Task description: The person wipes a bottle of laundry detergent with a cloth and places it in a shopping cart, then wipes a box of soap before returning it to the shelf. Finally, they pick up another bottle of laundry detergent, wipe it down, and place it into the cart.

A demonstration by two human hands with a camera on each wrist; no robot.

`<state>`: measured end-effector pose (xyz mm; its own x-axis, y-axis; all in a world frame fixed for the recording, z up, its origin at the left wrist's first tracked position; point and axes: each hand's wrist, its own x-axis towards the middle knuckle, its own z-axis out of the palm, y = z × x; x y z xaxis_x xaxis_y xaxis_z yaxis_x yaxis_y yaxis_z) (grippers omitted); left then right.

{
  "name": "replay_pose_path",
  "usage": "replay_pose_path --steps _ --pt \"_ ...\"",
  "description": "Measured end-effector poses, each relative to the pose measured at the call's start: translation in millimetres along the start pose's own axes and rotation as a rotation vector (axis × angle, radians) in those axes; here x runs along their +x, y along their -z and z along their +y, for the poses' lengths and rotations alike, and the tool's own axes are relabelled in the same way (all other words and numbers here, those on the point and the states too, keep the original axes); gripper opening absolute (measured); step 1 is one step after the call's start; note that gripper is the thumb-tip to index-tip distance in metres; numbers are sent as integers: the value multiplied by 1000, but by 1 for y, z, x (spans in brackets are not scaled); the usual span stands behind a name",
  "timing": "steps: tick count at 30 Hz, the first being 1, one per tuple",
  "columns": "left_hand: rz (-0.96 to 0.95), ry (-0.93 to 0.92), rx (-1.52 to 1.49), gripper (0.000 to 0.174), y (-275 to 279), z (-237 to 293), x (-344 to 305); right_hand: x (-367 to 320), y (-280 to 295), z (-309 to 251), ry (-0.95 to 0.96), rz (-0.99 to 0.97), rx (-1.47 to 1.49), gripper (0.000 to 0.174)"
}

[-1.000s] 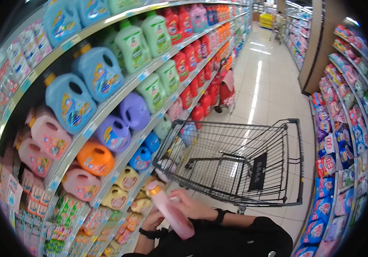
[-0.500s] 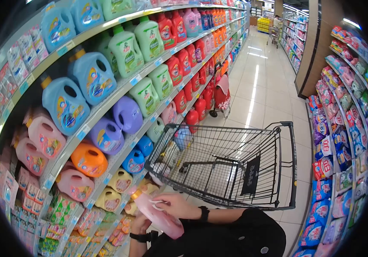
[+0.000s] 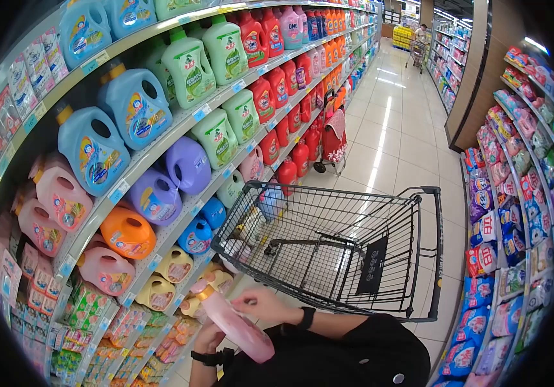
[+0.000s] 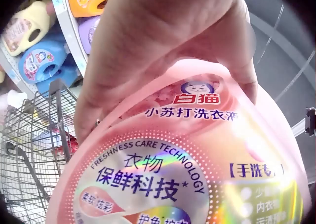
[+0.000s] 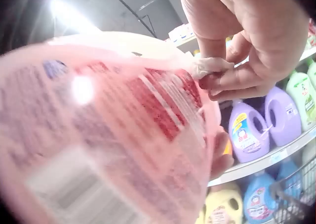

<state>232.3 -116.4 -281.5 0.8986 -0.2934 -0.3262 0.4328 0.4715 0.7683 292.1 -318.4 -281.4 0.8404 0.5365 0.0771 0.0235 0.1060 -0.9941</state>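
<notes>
A pink detergent bottle with a gold-coloured collar leans at a slant in front of the person's black clothing. The left hand grips it; in the left wrist view that hand wraps round the bottle's upper part, above the printed label. The right hand is beside the bottle near its neck. In the right wrist view, the right hand pinches a small crumpled white piece, like tissue, close to the bottle's edge. Whether the white piece touches the bottle I cannot tell.
A black wire shopping cart stands ahead, beside shelves of detergent bottles on the left. Bagged goods fill the right-hand shelves. A red trolley stands beyond the cart, and a person is far down the aisle.
The right hand, earlier against the bottle with the white piece, has lifted slightly off its surface. The bottle has shifted left and the view has turned a little. The left hand keeps its hold.
</notes>
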Motion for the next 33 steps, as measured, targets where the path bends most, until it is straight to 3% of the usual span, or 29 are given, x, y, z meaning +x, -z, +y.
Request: replay_pose_path --steps 1,2,5,8,11,16,19,21,23,24,27,33 --pt "-16 -17 23 57 -3 -1 2 7 1 -1 27 62 13 19" --pt "-7 -22 18 58 -2 -3 3 10 2 -5 -66 54 74 18" --pt "-12 -24 16 60 2 -4 1 -1 4 8 59 -10 18 18" --pt "-62 -9 50 61 -3 4 2 -24 16 12 -148 -196 -43 19" --pt "-66 4 108 61 -14 7 6 -30 26 2 -211 -188 -71 19" --pt "-143 -32 157 65 -52 14 18 4 29 -6 -163 98 97 20" --pt "-183 -9 146 67 -34 10 24 -5 33 5 -71 22 114 20" --pt "-100 -6 151 66 -21 2 22 -22 40 6 -108 -81 -67 20" --pt "-134 29 176 64 -24 7 25 -45 44 -16 -125 -187 -231 21" --pt "-151 36 175 63 -22 6 26 -51 46 -17 -138 -200 -176 23" --pt "-150 49 192 64 -25 9 26 -57 40 -20 -95 -48 61 22" --pt "-172 79 245 62 -37 11 35 -41 38 -22 32 151 -122 25"
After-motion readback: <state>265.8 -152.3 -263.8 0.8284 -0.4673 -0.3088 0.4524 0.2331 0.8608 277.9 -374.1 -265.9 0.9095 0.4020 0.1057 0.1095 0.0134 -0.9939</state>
